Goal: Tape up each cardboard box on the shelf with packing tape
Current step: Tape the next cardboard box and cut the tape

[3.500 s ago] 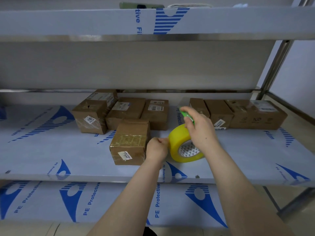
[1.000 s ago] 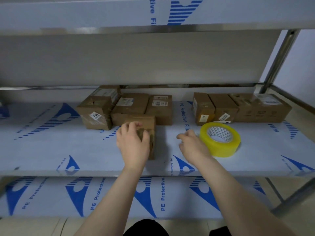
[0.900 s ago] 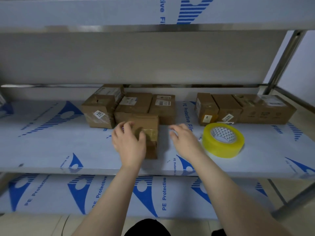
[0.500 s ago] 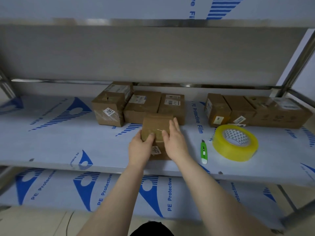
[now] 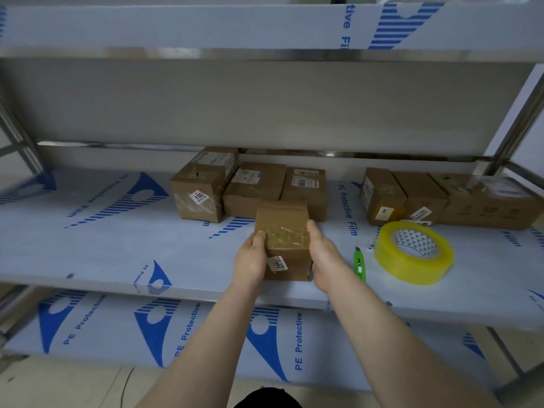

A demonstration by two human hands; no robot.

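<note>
box of brown cardboard [image 5: 284, 222], small and banded with glossy clear tape, stands near the front edge of a white film-covered metal shelf [image 5: 117, 254]. the left hand [image 5: 251, 260] grips its left side, thumb pressed on the taped band. the right hand [image 5: 323, 257] lies flat against its right side, thumb straight. a slim green utility knife [image 5: 359, 263] and a thick yellow roll of packing tape [image 5: 412, 269] lie just to its right. more brown cardboard boxes [image 5: 253, 189] line the back.
</note>
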